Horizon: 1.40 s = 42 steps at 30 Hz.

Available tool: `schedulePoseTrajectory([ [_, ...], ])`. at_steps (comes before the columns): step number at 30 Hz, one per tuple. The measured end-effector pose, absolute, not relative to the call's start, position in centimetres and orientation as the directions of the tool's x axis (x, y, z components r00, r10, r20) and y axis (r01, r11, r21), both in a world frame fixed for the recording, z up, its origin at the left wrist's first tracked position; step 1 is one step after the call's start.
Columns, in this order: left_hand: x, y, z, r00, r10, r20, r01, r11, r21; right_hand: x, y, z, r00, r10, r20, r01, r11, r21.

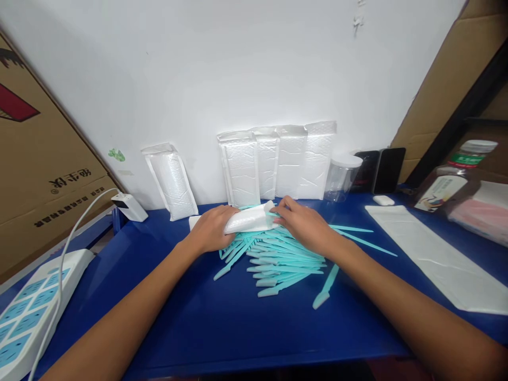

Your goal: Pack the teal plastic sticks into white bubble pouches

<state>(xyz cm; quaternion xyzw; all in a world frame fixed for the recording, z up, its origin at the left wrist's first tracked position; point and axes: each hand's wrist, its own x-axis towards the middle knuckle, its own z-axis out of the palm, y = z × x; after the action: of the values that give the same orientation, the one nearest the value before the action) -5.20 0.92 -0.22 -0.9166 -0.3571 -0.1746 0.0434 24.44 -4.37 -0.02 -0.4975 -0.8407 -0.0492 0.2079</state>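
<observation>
My left hand (216, 228) is wrapped round a white bubble mailer (250, 218), which lies almost level above the table. At the mailer's right end, the fingers of my right hand (299, 219) are closed on a teal eyebrow razor (273, 214); most of it is hidden by the mailer and fingers. Below both hands spreads a pile of teal eyebrow razors (286, 264), their wide capped ends mostly toward me. One loose razor (325, 288) lies nearer the front, and a couple of thin handles stick out to the right of my right wrist.
Several bubble mailers (278, 164) lean on the wall, with another mailer (172, 180) further left. A clear jar (341, 177), phones (389, 170) and a bottle (452, 177) stand at right. A flat white mailer (440, 259) lies right; a power strip (35, 312) sits left.
</observation>
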Motion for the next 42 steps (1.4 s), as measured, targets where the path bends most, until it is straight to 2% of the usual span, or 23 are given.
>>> schedulePoseTrajectory([
  [2, -4.9, 0.7, -0.3, 0.690, 0.624, 0.367, 0.655, -0.754, 0.053, 23.9, -4.8, 0.1, -0.440, 0.776, 0.451, 0.827, 0.546, -0.132],
  [6, -4.6, 0.4, -0.3, 0.673, 0.607, 0.423, 0.640, -0.764, 0.078, 23.3, -5.2, 0.6, -0.484, 0.672, 0.560, 0.663, 0.700, -0.266],
  [9, -4.5, 0.2, -0.1, 0.656, 0.604, 0.453, 0.623, -0.772, 0.127, 23.2, -5.4, 1.0, -0.466, 0.591, 0.658, 0.575, 0.768, -0.282],
  [11, -4.4, 0.1, 0.1, 0.629, 0.620, 0.469, 0.615, -0.766, 0.188, 23.2, -5.6, 1.4, -0.380, 0.546, 0.746, 0.560, 0.778, -0.285],
  [13, -4.4, 0.1, 0.4, 0.568, 0.658, 0.495, 0.616, -0.739, 0.274, 23.2, -5.8, 1.8, -0.208, 0.508, 0.836, 0.566, 0.760, -0.320],
  [15, -4.5, 0.3, 0.7, 0.461, 0.707, 0.536, 0.615, -0.690, 0.381, 23.4, -5.9, 2.1, -0.020, 0.460, 0.888, 0.572, 0.734, -0.367],
  [18, -5.1, 1.2, 0.8, 0.154, 0.745, 0.649, 0.545, -0.612, 0.573, 24.0, -5.3, 2.0, 0.135, 0.421, 0.897, 0.594, 0.690, -0.414],
  [21, -6.1, 2.5, 0.5, -0.180, 0.722, 0.668, 0.379, -0.576, 0.725, 24.7, -4.1, 1.2, 0.122, 0.468, 0.875, 0.647, 0.631, -0.428],
  [23, -6.7, 3.5, 0.2, -0.263, 0.734, 0.626, 0.287, -0.560, 0.777, 25.1, -3.3, 0.6, 0.066, 0.524, 0.849, 0.685, 0.595, -0.420],
  [27, -7.2, 4.4, -0.4, -0.185, 0.784, 0.593, 0.252, -0.545, 0.799, 26.0, -2.3, -0.3, 0.028, 0.627, 0.778, 0.692, 0.550, -0.468],
  [32, -6.1, 3.5, -0.8, 0.052, 0.851, 0.523, 0.325, -0.510, 0.797, 26.7, -1.8, -0.4, 0.039, 0.668, 0.744, 0.708, 0.507, -0.492],
  [35, -5.3, 2.3, -0.6, 0.145, 0.846, 0.513, 0.425, -0.521, 0.740, 26.8, -1.7, -0.5, 0.036, 0.691, 0.722, 0.706, 0.494, -0.508],
  [37, -5.0, 1.6, -0.2, 0.084, 0.802, 0.591, 0.482, -0.552, 0.680, 26.6, -1.8, -0.5, 0.022, 0.700, 0.714, 0.701, 0.498, -0.510],
  [40, -4.8, 1.3, 0.1, -0.094, 0.683, 0.724, 0.477, -0.608, 0.635, 26.4, -2.0, -0.5, -0.002, 0.697, 0.717, 0.696, 0.515, -0.500],
  [42, -4.9, 1.7, -0.2, -0.129, 0.693, 0.709, 0.450, -0.596, 0.665, 26.4, -2.1, -0.4, -0.005, 0.698, 0.716, 0.696, 0.516, -0.499],
])
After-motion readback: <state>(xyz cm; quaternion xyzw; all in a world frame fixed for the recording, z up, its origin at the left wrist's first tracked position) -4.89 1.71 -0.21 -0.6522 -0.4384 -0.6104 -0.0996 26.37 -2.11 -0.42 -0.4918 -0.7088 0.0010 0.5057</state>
